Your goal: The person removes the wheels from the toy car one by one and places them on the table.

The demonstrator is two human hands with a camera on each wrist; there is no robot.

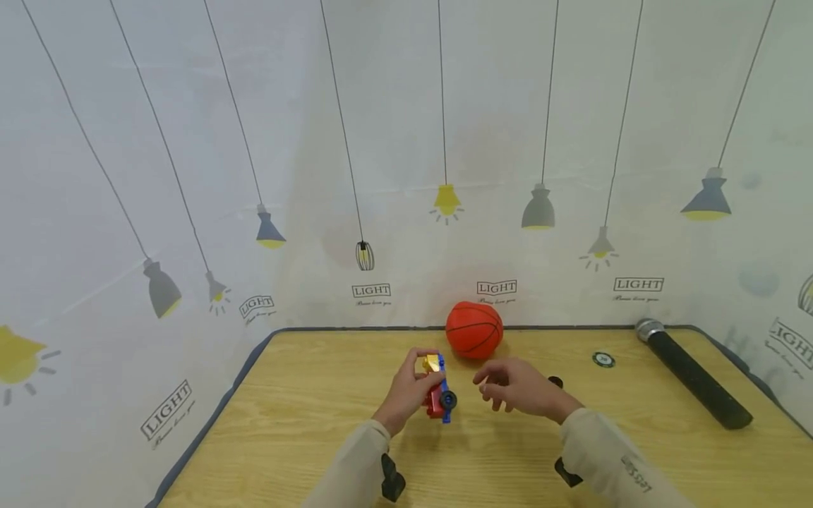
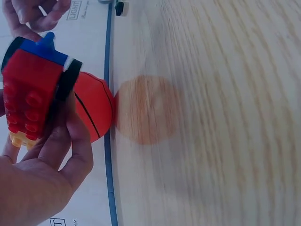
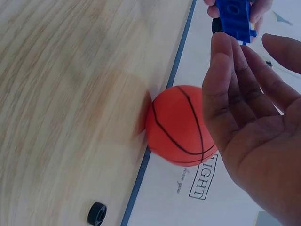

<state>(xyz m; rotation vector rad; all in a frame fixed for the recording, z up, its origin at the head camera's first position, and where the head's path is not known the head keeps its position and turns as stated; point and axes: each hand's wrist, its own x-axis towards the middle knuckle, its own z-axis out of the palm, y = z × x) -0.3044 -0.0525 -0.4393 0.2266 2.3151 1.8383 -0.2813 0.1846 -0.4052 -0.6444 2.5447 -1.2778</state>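
Note:
My left hand (image 1: 406, 388) grips a toy block car (image 1: 435, 395) above the table. The car has a blue base, black wheels, and red and yellow studded bricks; its red side (image 2: 33, 89) faces the left wrist view, while the right wrist view shows the blue underside (image 3: 234, 19). Just to the right of the car, my right hand (image 1: 524, 386) is empty, its fingers loosely bent and the thumb apart from them. On the table by the right wrist lies a loose black wheel (image 3: 97, 214), partly covered by that hand in the head view.
An orange-red toy basketball (image 1: 474, 330) sits at the back edge of the wooden table (image 1: 305, 395), beyond both hands. Farther right lie a round poker chip (image 1: 604, 360) and a black microphone (image 1: 695, 377). A white sheet with printed lamps (image 1: 394, 141) encloses the table's back and sides.

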